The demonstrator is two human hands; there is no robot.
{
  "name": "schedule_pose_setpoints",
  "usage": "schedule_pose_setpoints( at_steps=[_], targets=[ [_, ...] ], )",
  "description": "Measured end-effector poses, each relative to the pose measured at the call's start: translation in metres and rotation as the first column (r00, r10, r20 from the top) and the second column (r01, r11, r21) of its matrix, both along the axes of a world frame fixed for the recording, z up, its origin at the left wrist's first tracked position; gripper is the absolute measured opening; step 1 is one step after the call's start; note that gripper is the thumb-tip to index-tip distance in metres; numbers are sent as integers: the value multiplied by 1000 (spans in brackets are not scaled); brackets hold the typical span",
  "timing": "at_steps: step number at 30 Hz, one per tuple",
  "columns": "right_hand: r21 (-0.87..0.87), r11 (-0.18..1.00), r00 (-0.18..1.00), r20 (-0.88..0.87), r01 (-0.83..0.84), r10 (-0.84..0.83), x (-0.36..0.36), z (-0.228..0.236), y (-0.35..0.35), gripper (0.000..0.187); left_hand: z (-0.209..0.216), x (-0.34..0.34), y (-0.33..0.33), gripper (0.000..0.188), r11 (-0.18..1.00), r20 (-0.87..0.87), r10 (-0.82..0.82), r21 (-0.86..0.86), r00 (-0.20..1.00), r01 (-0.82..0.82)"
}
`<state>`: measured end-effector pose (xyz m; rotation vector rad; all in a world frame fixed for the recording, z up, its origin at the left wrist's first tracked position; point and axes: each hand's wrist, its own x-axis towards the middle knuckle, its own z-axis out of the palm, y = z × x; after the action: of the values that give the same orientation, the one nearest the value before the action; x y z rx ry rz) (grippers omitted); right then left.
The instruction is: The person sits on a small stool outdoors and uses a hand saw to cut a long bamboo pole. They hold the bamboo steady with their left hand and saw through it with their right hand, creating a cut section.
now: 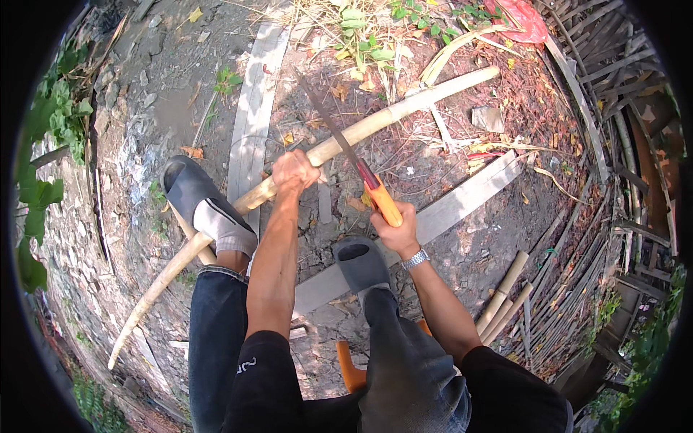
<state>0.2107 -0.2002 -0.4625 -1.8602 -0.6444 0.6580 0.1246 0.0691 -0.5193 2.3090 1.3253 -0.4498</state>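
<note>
A long, slightly bent pale wooden pole (401, 110) runs from the lower left to the upper right in front of me. My left hand (294, 171) is closed round it near its middle. In my right hand (398, 226) is the orange handle of a hand saw (333, 130); its long blade points up and left and crosses the pole just right of my left hand. Whether the teeth have cut into the wood is too small to tell. My left foot, in a dark slide sandal (189, 189), is beside the pole's lower part.
Flat grey boards (462, 202) lie on the cracked earth. Cut pole pieces (505, 296) and a heap of thin sticks (556, 289) are at the right. A red plastic bag (523, 22) is at the far right, leafy plants (65, 108) at the left. Orange legs (350, 368) show beneath me.
</note>
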Motion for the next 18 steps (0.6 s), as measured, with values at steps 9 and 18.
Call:
schedule_pose_setpoints(
  at_steps=[9,18],
  targets=[
    [-139,982,987,-114,-125,110,-52,72,-118,6,14,-23,11,42,998,-108,46,43,993,-42],
    [-78,990,983,-154,-114,101,-19,27,-30,9,9,-21,-2,40,999,-139,13,-47,990,-19]
  ],
)
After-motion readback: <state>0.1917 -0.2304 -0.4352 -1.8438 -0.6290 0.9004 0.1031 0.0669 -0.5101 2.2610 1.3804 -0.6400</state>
